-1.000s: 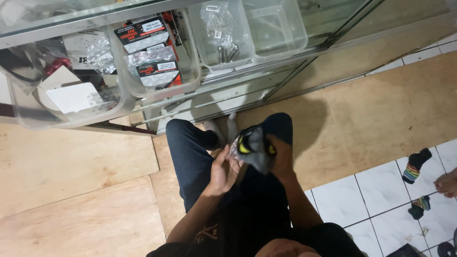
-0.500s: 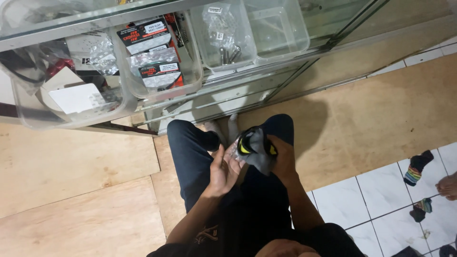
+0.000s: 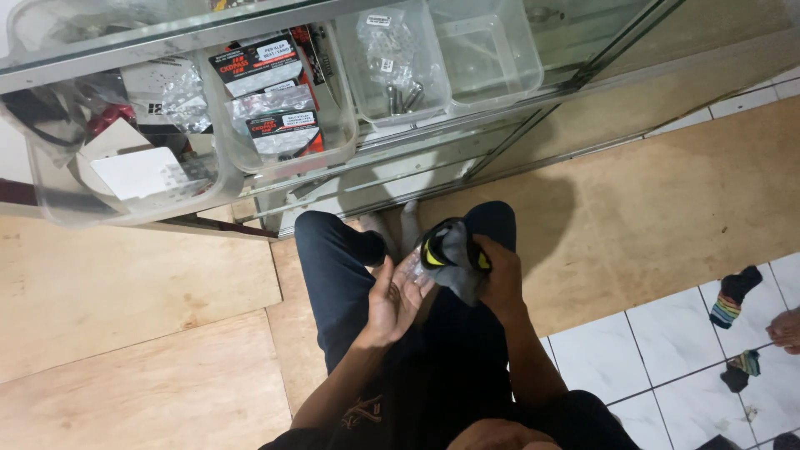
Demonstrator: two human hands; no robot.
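Observation:
I look down at my legs in dark trousers. My right hand [image 3: 502, 279] grips a grey and black sock with yellow marks [image 3: 450, 257] in front of my thighs. My left hand [image 3: 393, 300] is just to its left, palm up, with a small clear plastic wrapper [image 3: 414, 271] resting against its fingers beside the sock. My feet show below, close to the foot of a glass cabinet.
A glass display cabinet [image 3: 500, 133] stands ahead with clear plastic tubs [image 3: 283, 100] of packaged parts and bolts. Plywood sheets [image 3: 133, 333] cover the floor left; white tiles [image 3: 667, 350] right hold striped socks [image 3: 731, 298]. Another person's foot [image 3: 784, 328] is at the right edge.
The hands stay together at the sock; my left hand's fingers have shifted slightly on the wrapper. The view has tilted a little.

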